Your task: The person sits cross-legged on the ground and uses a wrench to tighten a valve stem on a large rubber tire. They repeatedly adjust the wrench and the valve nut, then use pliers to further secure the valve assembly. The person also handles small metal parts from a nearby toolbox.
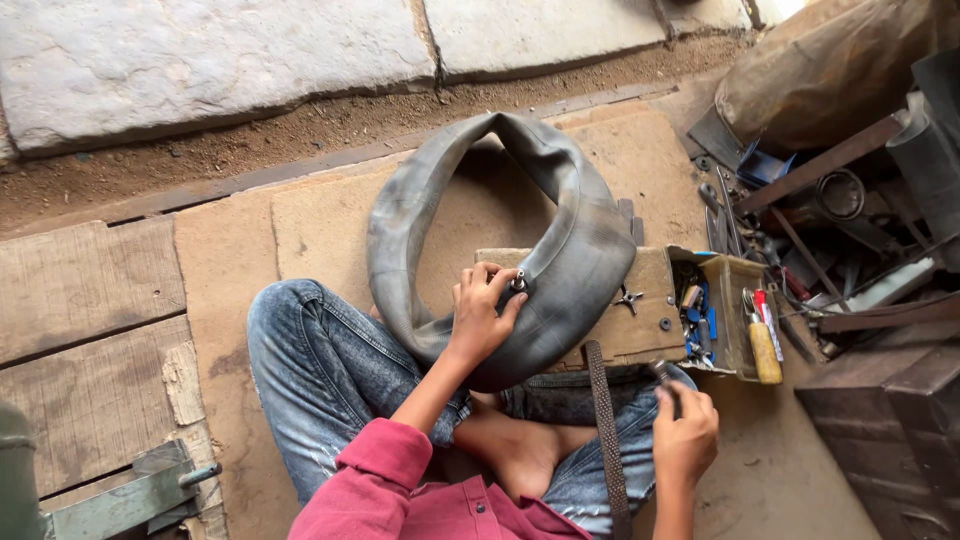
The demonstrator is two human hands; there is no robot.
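Note:
A dark grey rubber inner tube (pixel 580 250) stands looped on my lap, sagging at its top. My left hand (pixel 482 312) grips the tube's lower part, fingers around its small metal valve stem (pixel 518 282). My right hand (pixel 684 430) is off to the right above my knee, closed on a small dark metal tool (pixel 664 374). I sit cross-legged in blue jeans (pixel 320 370) and a red shirt, one bare foot showing.
A long flat rasp (pixel 605 440) lies across my leg. A low wooden block (pixel 645 305) and an open wooden box of small parts (pixel 725 315), with a yellow-handled screwdriver (pixel 765 350), sit to the right. Scrap metal and tools pile at far right. Stone slabs lie beyond.

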